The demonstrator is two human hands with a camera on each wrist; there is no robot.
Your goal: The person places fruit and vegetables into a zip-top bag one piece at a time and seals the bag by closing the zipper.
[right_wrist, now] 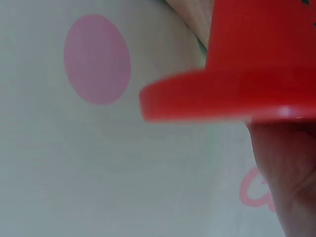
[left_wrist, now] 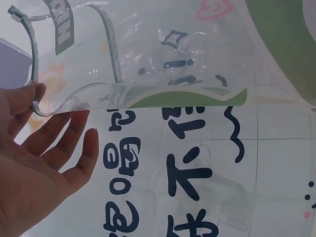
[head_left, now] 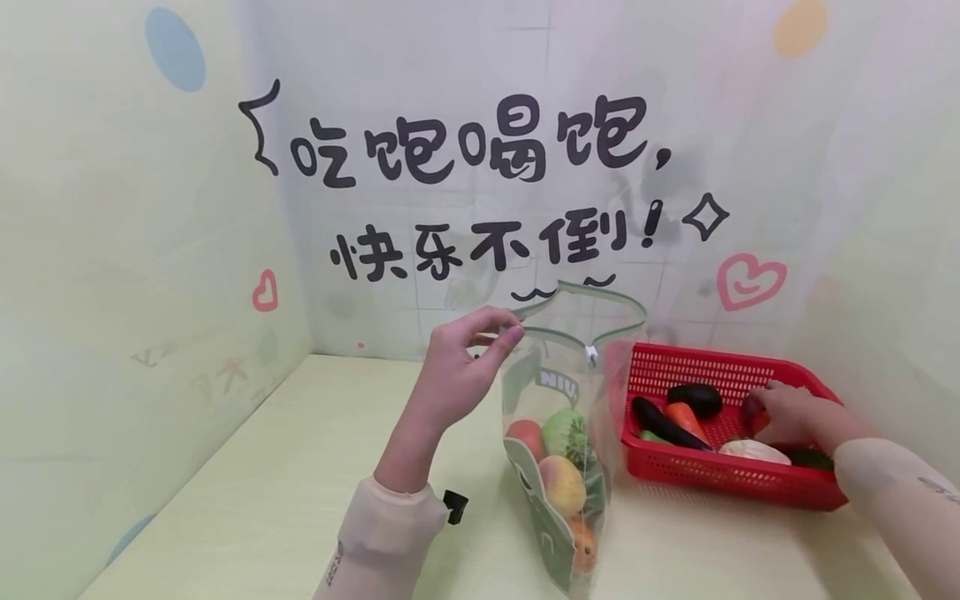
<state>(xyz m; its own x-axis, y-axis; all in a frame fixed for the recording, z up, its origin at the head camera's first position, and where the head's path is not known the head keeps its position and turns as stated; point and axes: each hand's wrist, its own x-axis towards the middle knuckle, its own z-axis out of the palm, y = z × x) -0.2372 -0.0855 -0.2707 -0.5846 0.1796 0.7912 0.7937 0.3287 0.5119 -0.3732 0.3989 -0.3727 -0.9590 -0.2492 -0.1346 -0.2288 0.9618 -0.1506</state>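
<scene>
Seemingly partway: produce (head_left: pixel 562 483) sits in the bag (head_left: pixel 546 527) the left hand (head_left: pixel 461 367) pinches; unbagged vegetables (head_left: pixel 663 423) lie in the basket (head_left: pixel 720 473); the right hand (head_left: pixel 791 415) there, grip unclear.

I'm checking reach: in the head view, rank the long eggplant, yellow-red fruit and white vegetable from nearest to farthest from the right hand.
1. White vegetable: front of the red basket.
2. Long eggplant: basket's left side.
3. Yellow-red fruit: in the clear bag, farther left.

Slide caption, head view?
Left grip pinches the clear bag at its top; right grip reaches into the red basket of produce.
</scene>
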